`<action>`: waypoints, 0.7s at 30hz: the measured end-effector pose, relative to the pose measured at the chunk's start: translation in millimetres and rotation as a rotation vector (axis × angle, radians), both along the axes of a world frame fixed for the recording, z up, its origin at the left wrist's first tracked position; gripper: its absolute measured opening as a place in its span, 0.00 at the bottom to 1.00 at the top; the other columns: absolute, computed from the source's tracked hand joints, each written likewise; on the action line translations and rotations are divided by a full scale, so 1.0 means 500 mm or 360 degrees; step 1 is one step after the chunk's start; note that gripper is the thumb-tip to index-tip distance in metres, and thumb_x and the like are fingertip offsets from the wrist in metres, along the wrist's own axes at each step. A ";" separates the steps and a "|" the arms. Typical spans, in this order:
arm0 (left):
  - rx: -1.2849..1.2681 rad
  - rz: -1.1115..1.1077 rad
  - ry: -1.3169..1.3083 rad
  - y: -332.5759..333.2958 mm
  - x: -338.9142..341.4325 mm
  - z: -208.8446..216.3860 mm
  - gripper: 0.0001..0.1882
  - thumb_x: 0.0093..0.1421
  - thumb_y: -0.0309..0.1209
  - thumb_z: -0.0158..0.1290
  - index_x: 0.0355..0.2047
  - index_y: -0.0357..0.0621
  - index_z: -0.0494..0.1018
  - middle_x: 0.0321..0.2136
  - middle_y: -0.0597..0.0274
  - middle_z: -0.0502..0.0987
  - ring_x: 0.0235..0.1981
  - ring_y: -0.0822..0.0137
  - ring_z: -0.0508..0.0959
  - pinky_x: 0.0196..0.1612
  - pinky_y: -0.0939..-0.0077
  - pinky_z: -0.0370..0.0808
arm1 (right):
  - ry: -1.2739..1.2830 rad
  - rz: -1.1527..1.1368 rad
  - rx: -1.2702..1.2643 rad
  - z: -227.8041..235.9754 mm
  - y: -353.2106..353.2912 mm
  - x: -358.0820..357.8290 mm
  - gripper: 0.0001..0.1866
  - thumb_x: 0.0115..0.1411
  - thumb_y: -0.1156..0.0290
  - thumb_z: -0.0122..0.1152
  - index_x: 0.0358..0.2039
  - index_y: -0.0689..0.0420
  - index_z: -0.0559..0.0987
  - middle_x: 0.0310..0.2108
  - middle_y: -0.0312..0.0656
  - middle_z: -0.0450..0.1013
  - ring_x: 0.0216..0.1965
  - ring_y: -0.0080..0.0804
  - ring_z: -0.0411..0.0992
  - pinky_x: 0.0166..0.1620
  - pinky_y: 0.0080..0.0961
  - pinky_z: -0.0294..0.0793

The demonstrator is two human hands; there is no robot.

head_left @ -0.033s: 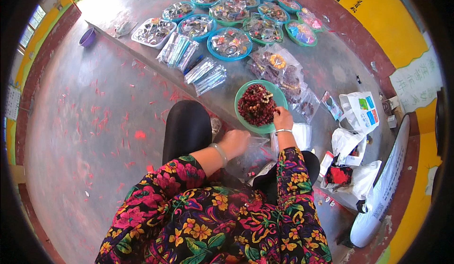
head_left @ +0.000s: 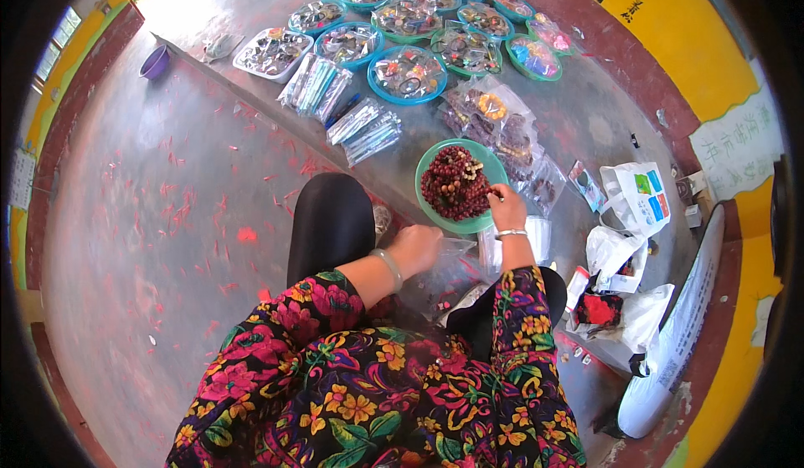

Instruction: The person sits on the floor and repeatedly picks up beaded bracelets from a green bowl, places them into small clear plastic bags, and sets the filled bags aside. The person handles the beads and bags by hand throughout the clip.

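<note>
A green plastic bowl (head_left: pixel 494 160) stands in front of me, heaped with dark red bead bracelets (head_left: pixel 452 185), a few paler beads among them. Over its right rim my right hand (head_left: pixel 507 210) is closed in a pinch at the edge of the heap, on what looks like a bead bracelet; the fingers cover most of it. My left hand (head_left: pixel 415 250), below the bowl, is closed on a clear plastic bag (head_left: pixel 452 258) that spreads to its right. White flat packets (head_left: pixel 538 240) lie just beyond my right wrist.
Several basins of bagged trinkets (head_left: pixel 408 76) fill the far floor. Bundles of wrapped pens (head_left: pixel 366 131) and bagged bracelets (head_left: pixel 502 124) lie nearer. To the right are white plastic bags (head_left: pixel 641 200) and a long white sack (head_left: pixel 670 359). A purple basin (head_left: pixel 155 63) stands far left.
My right hand has shifted slightly to the right at the bowl's rim. More of the clear bag shows spread beside my left hand, which has barely moved.
</note>
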State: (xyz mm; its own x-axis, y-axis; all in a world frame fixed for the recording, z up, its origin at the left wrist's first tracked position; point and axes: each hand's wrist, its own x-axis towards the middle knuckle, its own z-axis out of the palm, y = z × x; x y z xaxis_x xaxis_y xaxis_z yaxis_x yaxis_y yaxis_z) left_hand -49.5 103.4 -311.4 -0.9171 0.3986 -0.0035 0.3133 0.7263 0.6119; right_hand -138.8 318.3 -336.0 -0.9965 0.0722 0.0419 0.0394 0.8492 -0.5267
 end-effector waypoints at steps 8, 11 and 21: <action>-0.0045 -0.0016 -0.0043 0.004 -0.001 0.026 0.07 0.51 0.28 0.45 0.25 0.40 0.72 0.21 0.47 0.73 0.27 0.48 0.74 0.32 0.57 0.71 | -0.0216 0.0303 -0.1142 0.235 -0.004 0.131 0.10 0.53 0.75 0.55 0.37 0.59 0.75 0.23 0.31 0.70 0.24 0.15 0.66 0.28 0.13 0.65; -0.0032 -0.0010 -0.0024 0.009 -0.001 0.020 0.07 0.51 0.28 0.45 0.25 0.40 0.72 0.22 0.47 0.74 0.28 0.49 0.75 0.33 0.57 0.71 | -0.0321 0.0424 -0.1247 0.241 -0.010 0.158 0.10 0.52 0.76 0.56 0.37 0.59 0.74 0.25 0.31 0.69 0.24 0.15 0.64 0.29 0.13 0.65; 0.0059 -0.0032 0.0001 0.011 -0.002 0.014 0.08 0.53 0.30 0.44 0.27 0.41 0.71 0.21 0.47 0.74 0.27 0.49 0.74 0.31 0.56 0.70 | -0.0454 0.0581 -0.1095 0.235 -0.034 0.184 0.10 0.51 0.79 0.55 0.36 0.60 0.74 0.24 0.32 0.69 0.24 0.15 0.65 0.28 0.14 0.66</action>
State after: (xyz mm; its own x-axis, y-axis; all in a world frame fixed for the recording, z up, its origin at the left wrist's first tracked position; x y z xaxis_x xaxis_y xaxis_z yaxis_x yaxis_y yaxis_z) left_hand -50.4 109.0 -304.2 -0.9089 0.4169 0.0123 0.3281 0.6965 0.6381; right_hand -46.9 301.3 -218.6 -0.9279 -0.3409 -0.1512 0.0341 0.3262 -0.9447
